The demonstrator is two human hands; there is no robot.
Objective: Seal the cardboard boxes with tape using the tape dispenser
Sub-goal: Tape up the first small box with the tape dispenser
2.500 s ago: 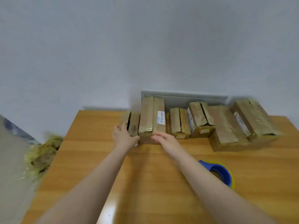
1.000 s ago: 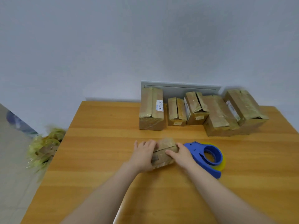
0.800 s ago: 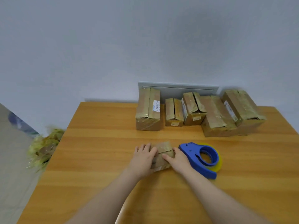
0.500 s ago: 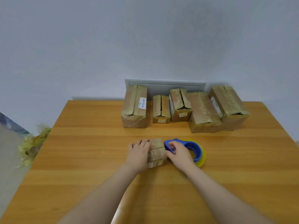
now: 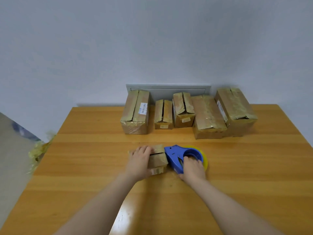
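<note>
Wooden surface (image 5: 88,192), reported from the near edge outward: the left hand (image 5: 139,162) lies over the small box (image 5: 157,159), fingers curled across its top, apparently to pin it against a sideways pull. The right hand (image 5: 193,168) grips the tape dispenser (image 5: 175,156), fingers hooked into its ring. Its blue nose touches the box's right side, judged the starting point for a strip across the open seam. Five larger boxes (image 5: 208,116) stand in a row at the far edge, before a grey wall panel (image 5: 169,87), well apart from the work.
</note>
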